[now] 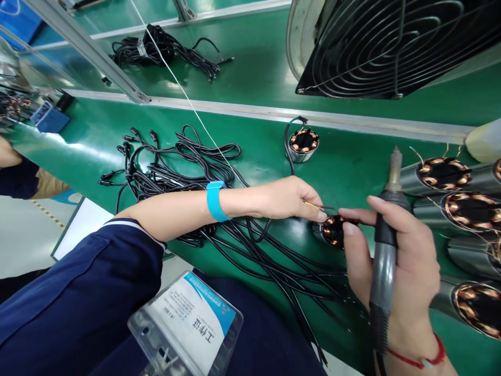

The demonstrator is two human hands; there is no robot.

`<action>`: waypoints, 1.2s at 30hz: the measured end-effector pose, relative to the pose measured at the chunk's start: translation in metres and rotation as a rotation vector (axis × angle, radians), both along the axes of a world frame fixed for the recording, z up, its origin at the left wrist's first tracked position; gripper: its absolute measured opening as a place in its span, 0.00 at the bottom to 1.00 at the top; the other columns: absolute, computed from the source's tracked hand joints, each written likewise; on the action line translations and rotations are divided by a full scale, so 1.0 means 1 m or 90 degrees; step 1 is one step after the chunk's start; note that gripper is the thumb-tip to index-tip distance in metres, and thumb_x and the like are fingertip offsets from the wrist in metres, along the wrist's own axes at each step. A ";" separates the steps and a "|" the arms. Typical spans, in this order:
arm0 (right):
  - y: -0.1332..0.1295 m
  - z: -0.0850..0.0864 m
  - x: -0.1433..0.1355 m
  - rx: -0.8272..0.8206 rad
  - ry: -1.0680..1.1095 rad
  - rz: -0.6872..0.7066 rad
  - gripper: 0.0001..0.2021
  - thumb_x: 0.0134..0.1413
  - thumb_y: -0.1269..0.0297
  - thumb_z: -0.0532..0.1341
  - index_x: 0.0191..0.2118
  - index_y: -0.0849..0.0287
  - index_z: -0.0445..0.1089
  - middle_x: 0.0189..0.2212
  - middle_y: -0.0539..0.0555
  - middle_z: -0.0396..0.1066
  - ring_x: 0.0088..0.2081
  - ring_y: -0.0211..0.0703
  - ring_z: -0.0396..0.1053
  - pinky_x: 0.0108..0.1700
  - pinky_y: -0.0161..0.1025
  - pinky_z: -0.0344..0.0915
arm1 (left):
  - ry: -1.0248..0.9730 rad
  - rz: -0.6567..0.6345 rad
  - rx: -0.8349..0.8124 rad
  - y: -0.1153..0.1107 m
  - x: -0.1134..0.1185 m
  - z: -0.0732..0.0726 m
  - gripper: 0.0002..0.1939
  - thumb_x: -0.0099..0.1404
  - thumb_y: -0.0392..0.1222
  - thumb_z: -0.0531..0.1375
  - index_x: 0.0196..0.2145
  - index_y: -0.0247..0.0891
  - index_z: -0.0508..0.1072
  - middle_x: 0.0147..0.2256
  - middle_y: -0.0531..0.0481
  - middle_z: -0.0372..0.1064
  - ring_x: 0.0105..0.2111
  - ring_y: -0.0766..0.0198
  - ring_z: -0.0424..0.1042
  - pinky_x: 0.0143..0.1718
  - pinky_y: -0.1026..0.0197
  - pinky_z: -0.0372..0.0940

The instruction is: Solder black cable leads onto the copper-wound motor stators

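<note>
A person's left hand (pixel 287 198) pinches a thin yellow wire (pixel 312 206) at a small copper-wound stator (pixel 334 231) lying on the green tabletop (pixel 254 156). The right hand (pixel 395 261) is clenched around a soldering iron (pixel 385 245), tip up, its fingertips steadying the stator. To do this well, the lead probably wants holding taut and still, with the hot tip well away from the black cables (pixel 188 167). A clear badge (pixel 188 326) reads "工作证"; its smaller print is too blurred to read.
</note>
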State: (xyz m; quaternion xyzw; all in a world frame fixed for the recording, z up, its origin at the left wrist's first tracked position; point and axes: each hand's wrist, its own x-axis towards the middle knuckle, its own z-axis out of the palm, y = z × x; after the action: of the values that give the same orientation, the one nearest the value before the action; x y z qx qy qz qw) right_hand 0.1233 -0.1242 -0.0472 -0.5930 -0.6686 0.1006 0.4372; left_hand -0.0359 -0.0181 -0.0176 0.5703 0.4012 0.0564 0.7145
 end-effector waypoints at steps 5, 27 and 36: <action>0.002 -0.006 0.001 -0.012 -0.020 0.086 0.27 0.56 0.63 0.63 0.60 0.55 0.58 0.45 0.57 0.73 0.45 0.50 0.71 0.47 0.47 0.67 | -0.046 -0.007 -0.131 -0.001 -0.003 0.000 0.11 0.58 0.42 0.64 0.24 0.32 0.70 0.14 0.63 0.47 0.15 0.77 0.44 0.18 0.68 0.40; 0.000 0.001 0.004 -0.026 0.030 -0.082 0.20 0.59 0.60 0.59 0.55 0.61 0.64 0.42 0.58 0.75 0.45 0.47 0.72 0.49 0.45 0.66 | 0.259 -0.040 0.525 0.022 -0.014 0.024 0.09 0.68 0.35 0.51 0.41 0.32 0.71 0.37 0.48 0.72 0.36 0.65 0.68 0.38 0.64 0.60; -0.005 0.008 0.011 0.025 0.023 -0.031 0.21 0.60 0.57 0.58 0.54 0.63 0.65 0.40 0.59 0.75 0.43 0.48 0.72 0.46 0.44 0.65 | 0.531 -0.143 0.578 0.046 -0.011 0.018 0.31 0.65 0.54 0.51 0.62 0.39 0.57 0.48 0.38 0.72 0.46 0.46 0.73 0.40 0.53 0.67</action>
State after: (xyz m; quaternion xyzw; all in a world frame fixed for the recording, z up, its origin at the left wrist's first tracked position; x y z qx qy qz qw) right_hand 0.1341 -0.1287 -0.0389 -0.5985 -0.6478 0.0873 0.4631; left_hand -0.0469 0.0278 0.0001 0.8295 0.5203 -0.0815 0.1858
